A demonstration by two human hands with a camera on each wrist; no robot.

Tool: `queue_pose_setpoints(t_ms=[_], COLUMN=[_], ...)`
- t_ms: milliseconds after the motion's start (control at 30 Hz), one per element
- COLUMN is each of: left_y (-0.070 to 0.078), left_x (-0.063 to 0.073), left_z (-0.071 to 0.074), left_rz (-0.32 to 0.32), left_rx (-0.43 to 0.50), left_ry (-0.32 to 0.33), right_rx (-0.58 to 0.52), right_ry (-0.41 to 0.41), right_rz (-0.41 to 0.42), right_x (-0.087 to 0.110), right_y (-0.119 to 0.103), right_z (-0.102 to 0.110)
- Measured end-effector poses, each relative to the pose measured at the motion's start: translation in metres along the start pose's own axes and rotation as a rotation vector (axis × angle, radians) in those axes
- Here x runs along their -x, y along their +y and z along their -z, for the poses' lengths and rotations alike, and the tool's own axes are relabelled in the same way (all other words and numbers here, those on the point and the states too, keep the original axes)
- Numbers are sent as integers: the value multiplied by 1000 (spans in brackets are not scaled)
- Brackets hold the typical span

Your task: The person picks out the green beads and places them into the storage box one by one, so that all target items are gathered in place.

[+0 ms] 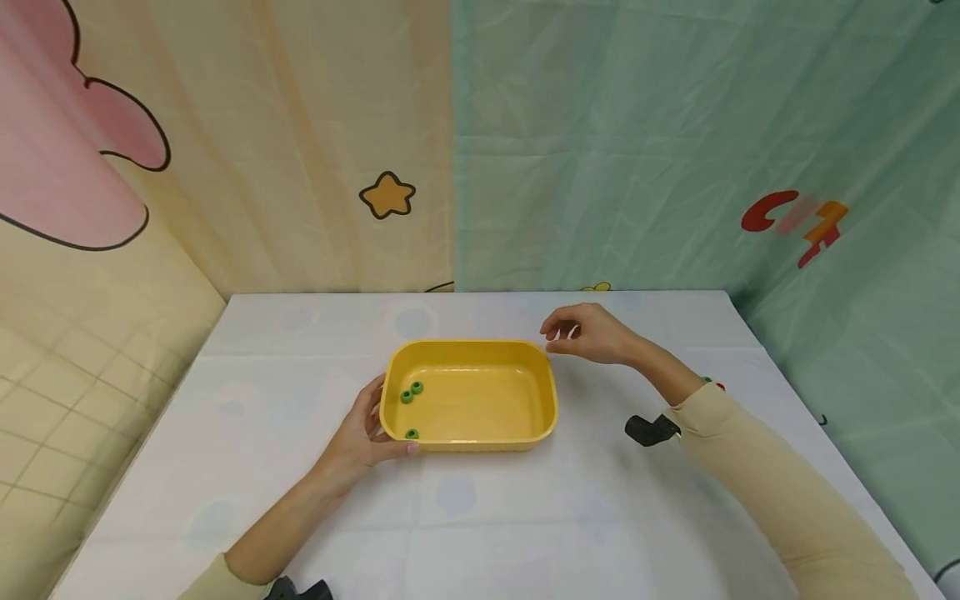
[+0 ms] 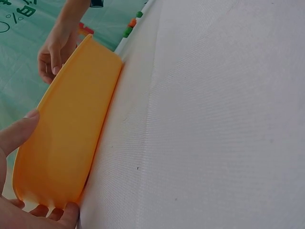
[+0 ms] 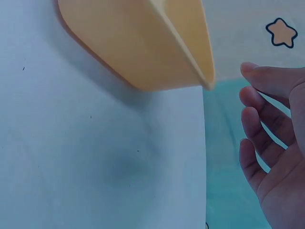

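A yellow rectangular plastic basin (image 1: 480, 404) with rounded corners rests on the table. Inside, along its left side, lie three small green beads (image 1: 407, 397) with dark holes, two close together and one by the near wall. My left hand (image 1: 363, 429) grips the basin's near left corner, its thumb at the near rim and its fingers round the left end. Just beyond the far right corner, my right hand (image 1: 588, 333) hovers with fingers loosely bent and nothing between them. In the right wrist view those fingers (image 3: 250, 124) are apart from the basin wall (image 3: 109, 43).
A white cloth covers the table (image 1: 465, 525). Small green and orange-red pieces (image 2: 127, 31) lie toward the table's right side, mostly hidden behind the right forearm in the head view. Printed curtains (image 1: 600, 150) stand behind and beside the table. Black wrist mounts (image 1: 651, 430) sit on both arms.
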State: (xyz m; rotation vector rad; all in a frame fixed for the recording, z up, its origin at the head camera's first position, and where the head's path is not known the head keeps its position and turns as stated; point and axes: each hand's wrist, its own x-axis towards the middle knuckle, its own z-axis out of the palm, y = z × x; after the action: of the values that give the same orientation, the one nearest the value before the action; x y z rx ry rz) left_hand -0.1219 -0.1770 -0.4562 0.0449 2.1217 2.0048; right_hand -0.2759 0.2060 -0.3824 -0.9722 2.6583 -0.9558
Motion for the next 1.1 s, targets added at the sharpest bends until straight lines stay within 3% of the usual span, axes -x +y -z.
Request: queue_pose_setpoints(t_ms=[700, 1100], left_y=[1, 1], left_x=[2, 2], left_z=[-1, -1], left_rz=[11, 15], left_rx=[-8, -5], left_ry=[8, 11], right_rx=[26, 34], right_ry=[39, 69], right_rz=[-92, -118], right_x=[46, 82], right_y=[30, 51], right_z=[13, 8])
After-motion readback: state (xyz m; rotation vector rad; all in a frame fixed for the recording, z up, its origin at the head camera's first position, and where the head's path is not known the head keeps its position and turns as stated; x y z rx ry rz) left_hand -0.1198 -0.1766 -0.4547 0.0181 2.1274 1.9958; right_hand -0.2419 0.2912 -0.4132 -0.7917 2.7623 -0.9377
